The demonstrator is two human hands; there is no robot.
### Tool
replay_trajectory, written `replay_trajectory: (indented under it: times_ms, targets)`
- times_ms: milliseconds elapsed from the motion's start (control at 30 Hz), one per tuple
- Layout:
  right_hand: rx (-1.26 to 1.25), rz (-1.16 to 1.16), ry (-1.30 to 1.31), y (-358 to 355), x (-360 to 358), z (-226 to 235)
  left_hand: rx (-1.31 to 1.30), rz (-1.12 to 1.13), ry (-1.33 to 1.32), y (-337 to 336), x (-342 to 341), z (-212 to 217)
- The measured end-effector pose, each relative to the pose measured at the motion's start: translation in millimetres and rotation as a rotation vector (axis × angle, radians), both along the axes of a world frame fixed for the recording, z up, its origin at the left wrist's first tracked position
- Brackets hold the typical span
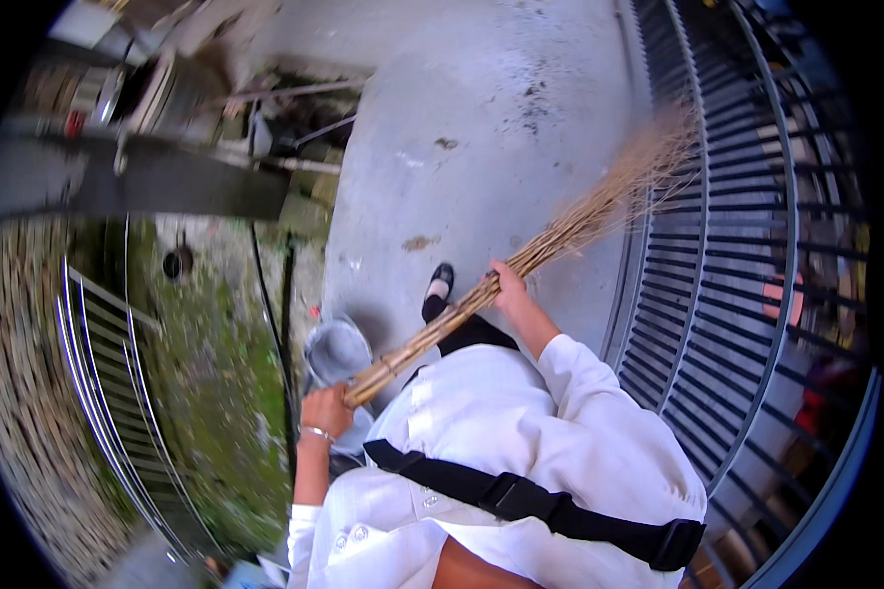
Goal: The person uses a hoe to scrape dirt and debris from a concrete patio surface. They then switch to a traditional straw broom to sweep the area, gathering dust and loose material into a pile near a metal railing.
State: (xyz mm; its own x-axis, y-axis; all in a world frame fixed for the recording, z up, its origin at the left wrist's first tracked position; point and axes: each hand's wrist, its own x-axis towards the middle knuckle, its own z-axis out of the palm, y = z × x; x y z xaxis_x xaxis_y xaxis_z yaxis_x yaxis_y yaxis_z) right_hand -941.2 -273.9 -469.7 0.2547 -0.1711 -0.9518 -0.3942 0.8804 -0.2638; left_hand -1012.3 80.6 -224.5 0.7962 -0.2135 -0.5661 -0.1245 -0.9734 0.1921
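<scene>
A long twig broom (430, 332) runs slantwise across my body, from lower left to upper right. Near the butt end of its bundled stalks, my left hand (326, 410) is closed round it; a bracelet circles that wrist. Farther up, my right hand (506, 285) grips the stalks about midway. The broom's fine bristles (648, 162) fan out at the far right, beside the dark railing, and look slightly blurred. Whether they touch the floor I cannot tell.
Grey concrete floor (403, 128) stretches ahead. Metal railing (727, 226) lines the right side. By my left hand stands a grey bucket (337, 350). Lower mossy ground (226, 363) and a stacked wall (29, 393) lie left. My shoe (443, 275) is on the concrete.
</scene>
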Motion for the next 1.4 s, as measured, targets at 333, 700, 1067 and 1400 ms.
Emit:
replay_trajectory:
  times_ms: [333, 700, 1067, 1400]
  targets:
    - [0.189, 0.246, -0.314, 34.4, -139.2, 146.6, -0.073, 0.380, -0.343, 10.7, -270.9, 64.8]
    - [0.334, 0.845, -0.072, 67.6, -295.6, 146.1, 0.489, 1.287, -0.959, -151.2, -536.8, 159.4]
    - [0.470, 1.240, 0.169, 9.3, -405.5, 77.1, 0.264, 1.830, -1.373, -279.4, -636.2, 159.1]
    - [0.149, 1.202, -0.080, 2.9, -360.1, 134.2, -0.203, 1.534, -1.248, -258.1, -658.6, 110.3]
